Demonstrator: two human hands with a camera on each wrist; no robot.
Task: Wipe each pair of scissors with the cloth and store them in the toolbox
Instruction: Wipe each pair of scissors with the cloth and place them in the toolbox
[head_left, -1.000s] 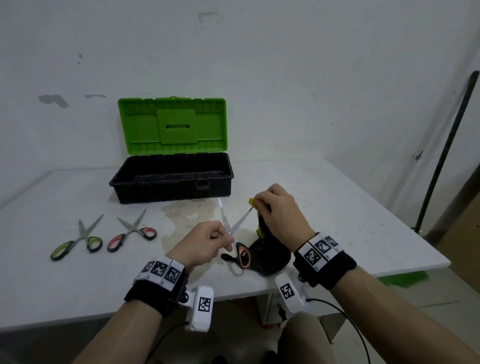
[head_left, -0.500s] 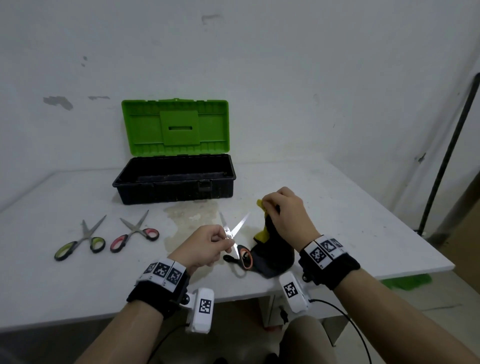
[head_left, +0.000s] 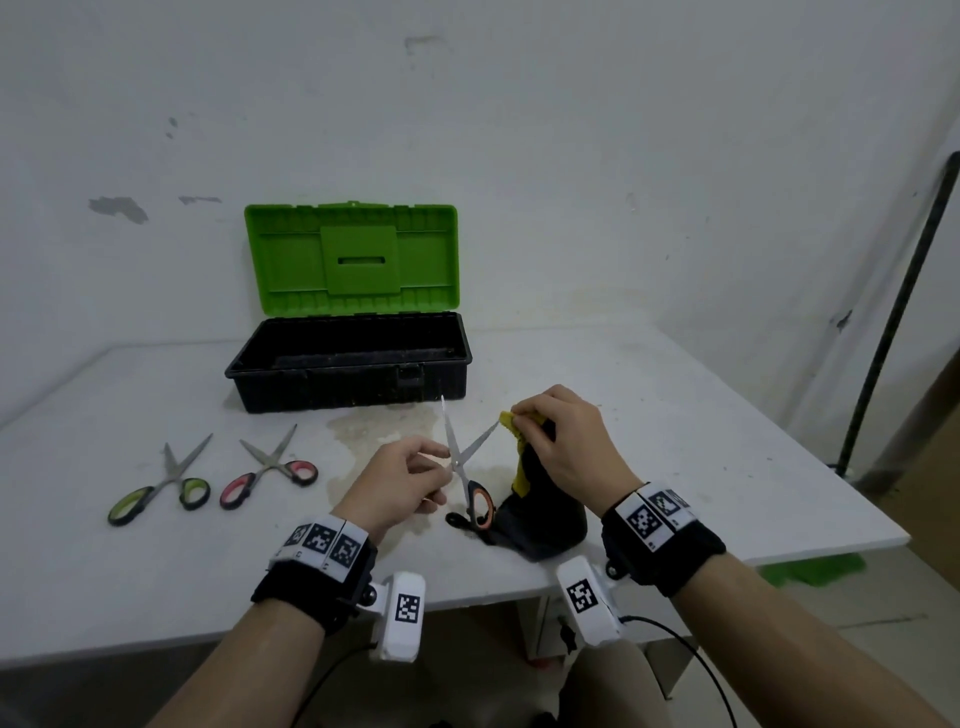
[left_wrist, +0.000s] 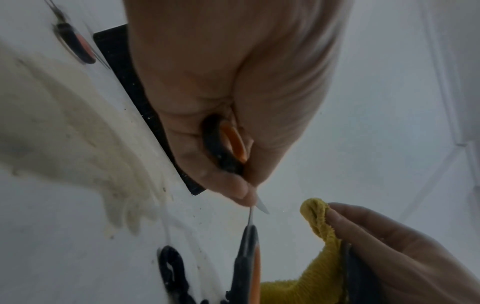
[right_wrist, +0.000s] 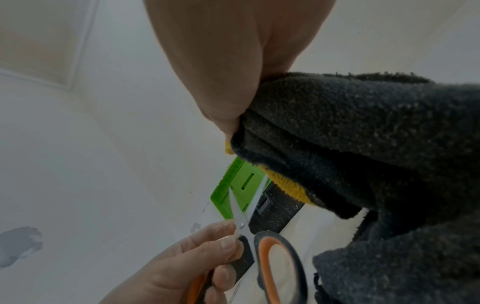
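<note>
Scissors in left pinch grip

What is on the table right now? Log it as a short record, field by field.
held scissors: orange-handled scissors, blades open, tips up
left hand: left hand pinches them near the pivot
right hand: right hand grips the cloth at one blade tip
cloth: yellow and dark grey, lower end on the table
waiting: green-handled scissors and pink-handled scissors, lying left
toolbox: toolbox, lid up, no scissors visible inside
</note>
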